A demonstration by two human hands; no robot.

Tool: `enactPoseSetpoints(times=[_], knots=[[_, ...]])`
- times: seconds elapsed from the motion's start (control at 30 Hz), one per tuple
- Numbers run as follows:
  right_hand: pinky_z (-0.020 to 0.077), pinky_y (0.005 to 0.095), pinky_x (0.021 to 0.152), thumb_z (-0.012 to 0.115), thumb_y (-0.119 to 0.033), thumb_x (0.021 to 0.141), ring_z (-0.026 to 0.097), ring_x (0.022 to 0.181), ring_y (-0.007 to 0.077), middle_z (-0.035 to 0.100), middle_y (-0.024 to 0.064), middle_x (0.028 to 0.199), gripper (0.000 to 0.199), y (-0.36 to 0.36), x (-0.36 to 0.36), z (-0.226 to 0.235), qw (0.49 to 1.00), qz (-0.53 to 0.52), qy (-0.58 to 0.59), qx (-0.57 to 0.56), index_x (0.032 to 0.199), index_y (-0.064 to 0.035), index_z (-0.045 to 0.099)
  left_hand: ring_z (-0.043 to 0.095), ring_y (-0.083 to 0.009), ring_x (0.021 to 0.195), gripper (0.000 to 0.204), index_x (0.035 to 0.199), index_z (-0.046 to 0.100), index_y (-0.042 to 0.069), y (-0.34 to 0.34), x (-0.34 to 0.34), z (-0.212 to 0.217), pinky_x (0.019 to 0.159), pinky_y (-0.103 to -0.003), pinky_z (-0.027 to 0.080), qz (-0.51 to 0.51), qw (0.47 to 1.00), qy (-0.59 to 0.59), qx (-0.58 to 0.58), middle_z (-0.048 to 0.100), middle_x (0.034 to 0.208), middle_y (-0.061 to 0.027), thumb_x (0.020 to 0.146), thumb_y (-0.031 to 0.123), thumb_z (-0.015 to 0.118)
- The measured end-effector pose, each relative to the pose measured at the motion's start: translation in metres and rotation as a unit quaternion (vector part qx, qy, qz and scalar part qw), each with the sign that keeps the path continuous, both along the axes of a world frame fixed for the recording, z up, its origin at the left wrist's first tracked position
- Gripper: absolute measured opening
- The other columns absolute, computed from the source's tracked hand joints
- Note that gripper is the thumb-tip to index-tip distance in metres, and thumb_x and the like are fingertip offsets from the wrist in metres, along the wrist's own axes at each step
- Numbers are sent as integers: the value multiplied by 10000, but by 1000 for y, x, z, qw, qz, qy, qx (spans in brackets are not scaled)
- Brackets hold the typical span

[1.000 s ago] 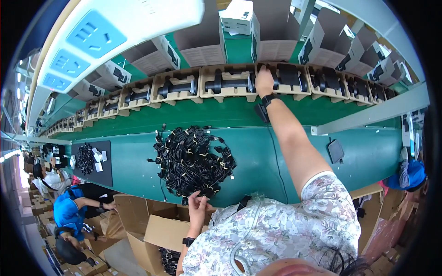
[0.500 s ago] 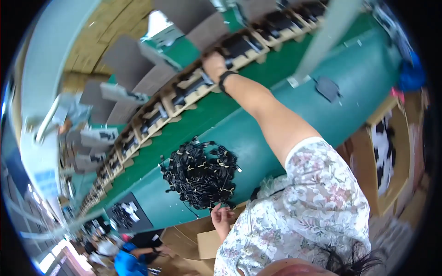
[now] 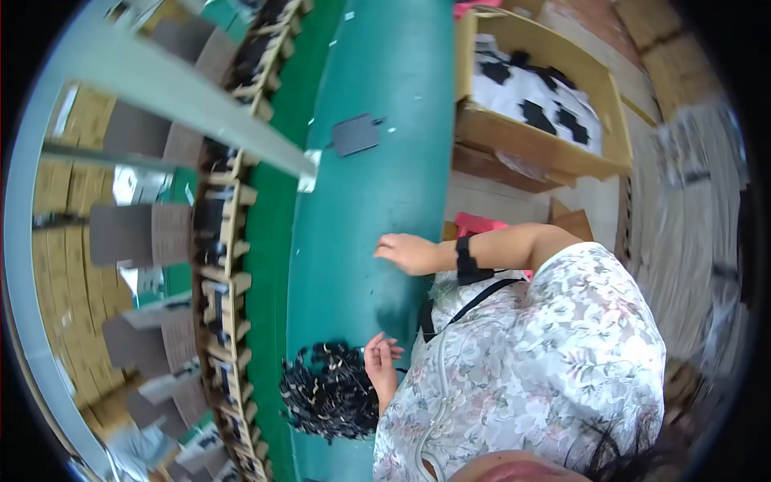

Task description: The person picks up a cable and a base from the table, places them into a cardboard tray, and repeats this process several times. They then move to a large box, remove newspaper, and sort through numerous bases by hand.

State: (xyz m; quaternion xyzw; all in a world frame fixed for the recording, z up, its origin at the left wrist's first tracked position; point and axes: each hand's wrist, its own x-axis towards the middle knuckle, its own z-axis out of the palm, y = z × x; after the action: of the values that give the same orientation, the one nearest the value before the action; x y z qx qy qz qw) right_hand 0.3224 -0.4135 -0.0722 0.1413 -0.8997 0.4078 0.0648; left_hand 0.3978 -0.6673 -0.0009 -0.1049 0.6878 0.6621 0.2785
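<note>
My left hand (image 3: 382,366) is by the near right side of a heap of black cables (image 3: 328,394). Its fingers are loosely bent and apart, and nothing shows in them. Short pale ties are scattered among the coiled cables. Over the green work surface (image 3: 353,217), further up, is my right hand (image 3: 408,254), with a black band on the wrist. The fingers reach left, slightly bent, and I see nothing held in them. A flat dark grey piece (image 3: 356,135) lies on the surface beyond that hand.
On the left runs a row of cardboard trays (image 3: 233,281) with black items, beside a green strip (image 3: 269,241). A pale metal post (image 3: 209,92) stands between them and the surface. At the upper right, an open carton (image 3: 546,149) contains white and black pieces.
The view has swung to the right. My right hand has come back from the tray row to over the green surface near my body. The left hand stays beside the cable heap.
</note>
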Motion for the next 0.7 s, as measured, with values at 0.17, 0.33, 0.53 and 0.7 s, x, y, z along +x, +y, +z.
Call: enactPoseSetpoints(times=[0.17,0.33,0.53,0.7], knots=[[436,408,702,478,-48,787,518,841,346,511,149,904,211,90,80,32,976,-209,-55,41,995,-62,515,565,-109,663,223,1086,494,13,42,-47,-9,573,-214,443,-196,980,34,22,603,873,-84,919,160,474],[435,411,736,474,-73,826,518,876,347,518,139,924,153,141,154,40,920,-377,-100,37,969,-73,530,566,-103,668,214,1082,495,15,142,-92,2,568,-208,441,-306,949,63,52,600,876,-72,918,151,473],[432,401,759,482,-80,828,514,903,338,516,130,934,128,228,176,48,887,-458,-64,15,938,-77,548,559,-91,675,188,1062,507,26,292,-105,14,582,-201,440,-385,911,118,85,594,864,-54,914,139,478],[427,410,739,462,-69,829,515,890,332,517,130,926,121,309,177,49,847,-531,-1,28,905,-64,556,552,-85,687,170,1048,515,31,390,-99,-10,603,-203,446,-463,865,186,52,585,848,-40,905,120,492]])
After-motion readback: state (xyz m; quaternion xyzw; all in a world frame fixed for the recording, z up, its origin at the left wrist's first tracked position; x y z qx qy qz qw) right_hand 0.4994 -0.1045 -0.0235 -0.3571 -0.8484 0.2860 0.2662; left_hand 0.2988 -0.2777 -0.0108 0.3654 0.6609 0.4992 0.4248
